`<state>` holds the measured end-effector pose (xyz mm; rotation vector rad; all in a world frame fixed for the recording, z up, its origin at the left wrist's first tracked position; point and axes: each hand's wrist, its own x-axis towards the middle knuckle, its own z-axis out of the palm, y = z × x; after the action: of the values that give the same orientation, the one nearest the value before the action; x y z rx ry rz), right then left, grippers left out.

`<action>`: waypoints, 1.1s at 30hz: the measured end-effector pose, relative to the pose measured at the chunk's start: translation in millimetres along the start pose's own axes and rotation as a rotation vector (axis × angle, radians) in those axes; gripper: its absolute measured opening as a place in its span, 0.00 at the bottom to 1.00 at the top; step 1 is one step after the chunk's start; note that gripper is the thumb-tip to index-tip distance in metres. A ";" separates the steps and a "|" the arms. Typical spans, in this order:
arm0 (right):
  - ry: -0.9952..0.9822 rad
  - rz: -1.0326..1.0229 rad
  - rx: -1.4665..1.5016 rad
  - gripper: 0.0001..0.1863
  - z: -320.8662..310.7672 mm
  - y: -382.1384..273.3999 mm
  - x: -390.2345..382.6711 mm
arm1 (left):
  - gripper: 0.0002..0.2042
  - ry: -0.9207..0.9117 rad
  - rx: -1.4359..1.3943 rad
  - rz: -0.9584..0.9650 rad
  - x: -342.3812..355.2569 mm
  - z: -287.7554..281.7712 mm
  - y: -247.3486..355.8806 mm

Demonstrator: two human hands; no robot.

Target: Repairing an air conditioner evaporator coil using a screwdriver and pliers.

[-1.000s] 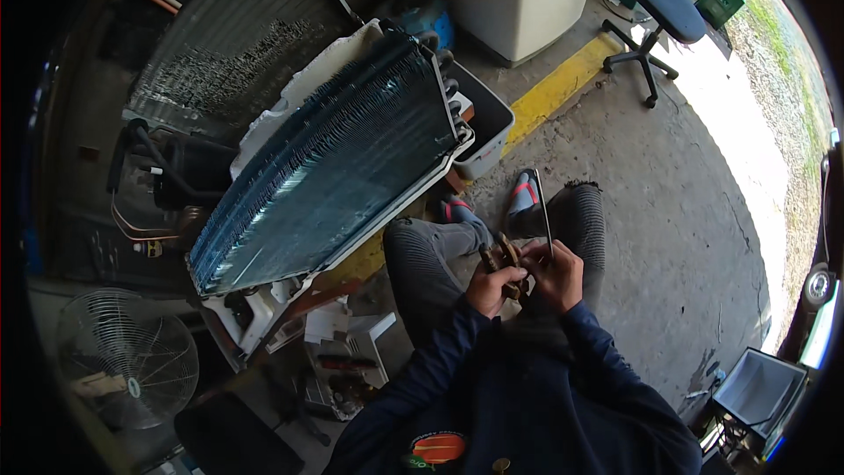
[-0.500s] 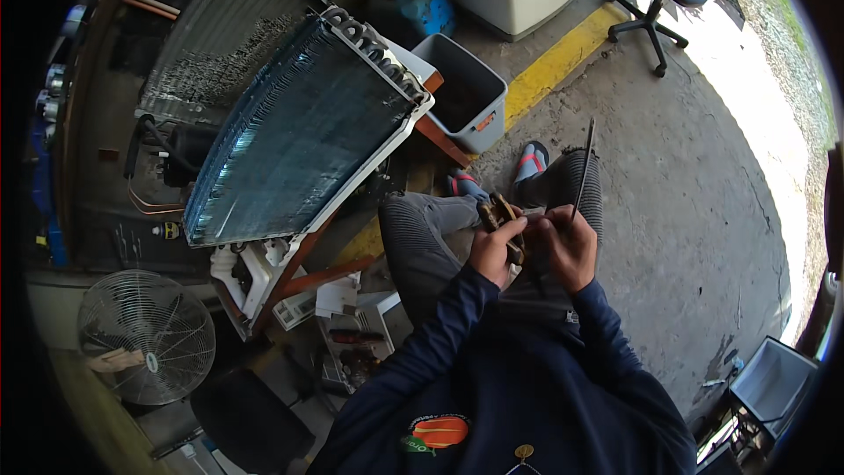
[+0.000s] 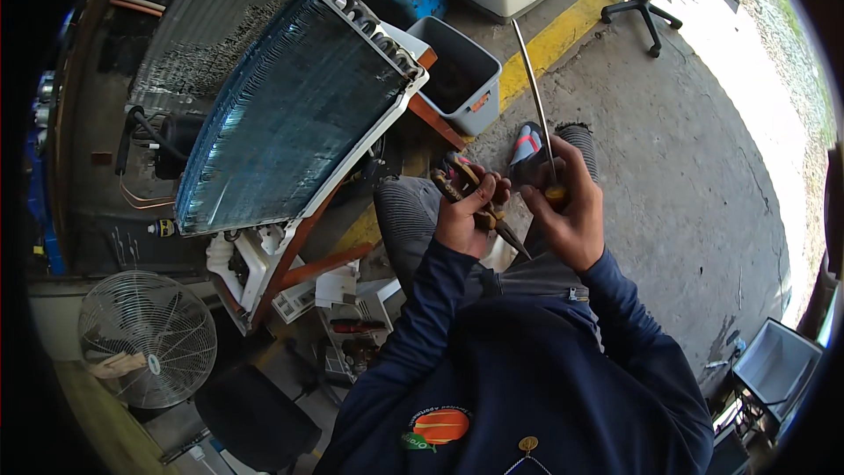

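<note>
My left hand (image 3: 462, 229) is wrapped round a pair of worn needle-nose pliers (image 3: 508, 235) with yellowish handles. Their dark jaws point down and to the right, over my lap. My right hand (image 3: 576, 220) grips a long screwdriver (image 3: 533, 93) by its yellow handle, which the fingers partly cover. The metal shaft rises away from me and leans to the left. Both hands are above my legs, a short gap apart. Whether the pliers' jaws pinch anything cannot be made out.
A finned coil (image 3: 290, 123) leans on a wooden frame to the left, with a grey bin (image 3: 483, 97) behind it. Nearer on the left stand a wire-guard fan (image 3: 148, 339) and a black seat (image 3: 255, 418). A wheeled chair (image 3: 646, 14) is at the far right.
My hands have moved apart, the left one drawing left with the pliers. The screwdriver has swung from leaning right to leaning left, and its yellow handle now shows.
</note>
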<state>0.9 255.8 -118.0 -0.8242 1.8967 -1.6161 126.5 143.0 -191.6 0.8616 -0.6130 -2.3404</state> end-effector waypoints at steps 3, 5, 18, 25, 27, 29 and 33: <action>-0.068 -0.033 0.070 0.33 -12.3 -2.7 -25.4 | 0.10 -0.036 -0.047 0.046 7.0 2.0 17.3; -0.130 -0.082 0.143 0.38 -23.3 -0.5 -44.9 | 0.10 -0.086 -0.089 0.101 16.8 4.6 32.6; -0.284 -0.089 -0.215 0.34 -48.7 22.0 -93.7 | 0.10 -0.085 0.055 0.112 21.2 -2.7 55.3; -0.359 -0.055 -0.201 0.32 -58.5 25.4 -85.1 | 0.11 -0.092 0.159 0.219 12.1 2.8 65.3; -0.357 -0.064 -0.226 0.32 -63.7 25.2 -83.2 | 0.11 -0.100 0.215 0.229 10.9 2.3 69.2; -0.347 -0.086 -0.284 0.32 -68.9 25.0 -81.3 | 0.12 -0.126 0.321 0.250 10.4 1.2 73.7; -0.270 -0.213 -0.451 0.31 -69.9 25.5 -76.7 | 0.12 -0.129 0.487 0.282 11.8 -4.0 73.8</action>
<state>0.2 361.7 -132.2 -1.3943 2.0513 -1.1197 147.4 80.3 -156.5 0.7671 -1.3054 -2.0277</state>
